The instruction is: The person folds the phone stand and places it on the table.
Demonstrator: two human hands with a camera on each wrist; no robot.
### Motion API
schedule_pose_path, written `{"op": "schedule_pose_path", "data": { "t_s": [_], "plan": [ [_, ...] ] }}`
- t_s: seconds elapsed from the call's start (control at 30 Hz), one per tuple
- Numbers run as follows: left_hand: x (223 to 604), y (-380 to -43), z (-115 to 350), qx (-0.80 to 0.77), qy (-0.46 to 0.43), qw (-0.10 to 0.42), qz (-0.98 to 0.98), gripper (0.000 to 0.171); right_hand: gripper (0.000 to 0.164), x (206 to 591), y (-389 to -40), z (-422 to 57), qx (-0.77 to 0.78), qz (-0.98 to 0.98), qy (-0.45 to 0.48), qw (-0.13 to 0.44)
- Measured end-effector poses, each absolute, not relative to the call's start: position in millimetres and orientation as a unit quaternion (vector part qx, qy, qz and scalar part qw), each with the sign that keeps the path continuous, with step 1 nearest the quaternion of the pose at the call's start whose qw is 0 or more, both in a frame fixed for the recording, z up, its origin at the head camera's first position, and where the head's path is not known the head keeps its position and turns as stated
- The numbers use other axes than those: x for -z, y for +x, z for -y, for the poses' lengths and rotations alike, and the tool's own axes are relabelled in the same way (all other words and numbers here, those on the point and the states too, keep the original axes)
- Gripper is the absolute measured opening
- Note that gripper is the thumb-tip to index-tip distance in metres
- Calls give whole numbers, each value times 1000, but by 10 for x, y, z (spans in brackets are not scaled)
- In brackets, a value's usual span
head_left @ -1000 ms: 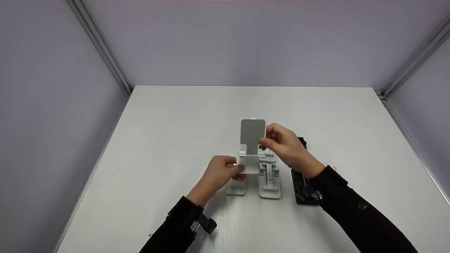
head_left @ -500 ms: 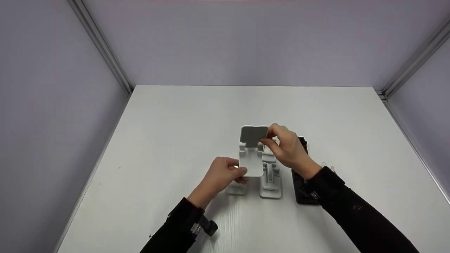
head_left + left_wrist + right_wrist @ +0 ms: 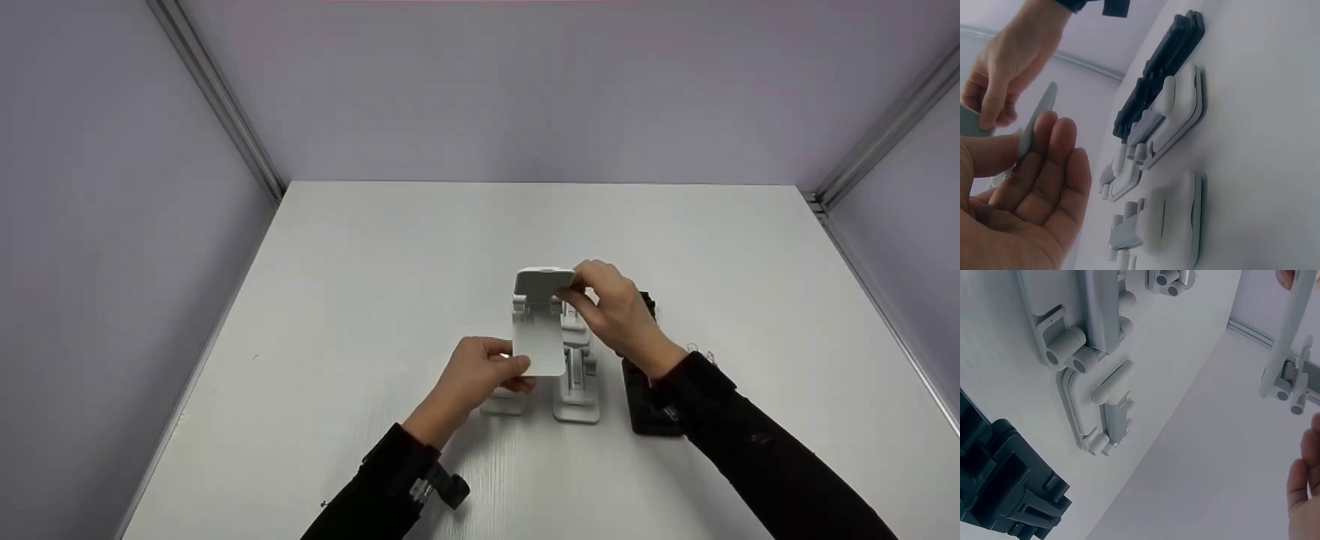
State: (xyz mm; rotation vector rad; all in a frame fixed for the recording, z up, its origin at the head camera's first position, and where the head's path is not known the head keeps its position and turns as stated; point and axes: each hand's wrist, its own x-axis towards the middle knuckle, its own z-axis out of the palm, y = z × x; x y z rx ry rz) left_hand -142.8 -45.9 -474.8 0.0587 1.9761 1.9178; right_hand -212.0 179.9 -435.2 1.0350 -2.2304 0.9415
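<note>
A white folding phone stand (image 3: 538,341) with a grey pad on its hinged upper panel is held up over the table between both hands. My left hand (image 3: 480,371) pinches the flat plate near its lower left corner, thumb on the near face. At the top, my right hand (image 3: 611,307) pinches the right edge of the grey-padded panel, which tilts at an angle to the plate. The right wrist view shows the hinge barrels (image 3: 1289,388) side-on. From the left wrist, the plate appears as a thin edge (image 3: 1039,115) between thumb and fingers.
Folded white stands lie on the table beneath the hands: one at right (image 3: 577,409), one partly covered by the left hand (image 3: 504,406), another farther back (image 3: 1123,174). Black folded stands (image 3: 651,416) sit under the right forearm. Grey panel walls (image 3: 480,90) enclose the table.
The padded upper panel has tipped over at its hinge, so its grey face looks shorter and more of the lower plate shows. Both hands keep their hold, shifting slightly.
</note>
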Motion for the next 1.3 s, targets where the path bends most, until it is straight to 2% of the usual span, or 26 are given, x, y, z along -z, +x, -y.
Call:
{"op": "schedule_pose_path", "data": {
  "t_s": [0.1, 0.2, 0.3, 0.43, 0.7, 0.9, 0.93, 1.07, 1.17, 1.3],
  "plan": [
    [4741, -1412, 452, -693, 10, 190, -695, 39, 26, 4305, -2108, -1788, -360, 818, 379, 242],
    [4738, -1401, 441, -698, 4, 192, -690, 42, 30, 4246, -2092, -1782, -374, 806, 385, 249],
    [4757, -1405, 431, -699, -5, 194, -688, 47, 23, 4192, -2086, -1768, -378, 792, 395, 271],
    [4773, -1410, 427, -703, -10, 193, -685, 36, 14, 4149, -2070, -1747, -388, 782, 400, 281],
    [4742, -1421, 435, -708, -5, 190, -680, 11, 15, 4141, -2029, -1713, -403, 767, 407, 288],
    [4684, -1443, 465, -725, -1, 184, -664, 36, 15, 4205, -1989, -1648, -370, 754, 446, 310],
    [4674, -1449, 471, -727, 0, 182, -662, 36, 14, 4218, -1981, -1642, -363, 752, 451, 315],
    [4640, -1460, 503, -733, 3, 174, -658, 16, 10, 4259, -1956, -1629, -341, 742, 474, 329],
    [4621, -1462, 526, -740, 1, 176, -650, 25, 3, 4281, -1943, -1628, -325, 733, 493, 338],
    [4605, -1465, 541, -753, 0, 182, -633, 30, 5, 4302, -1930, -1632, -303, 720, 512, 357]
  ]
}}
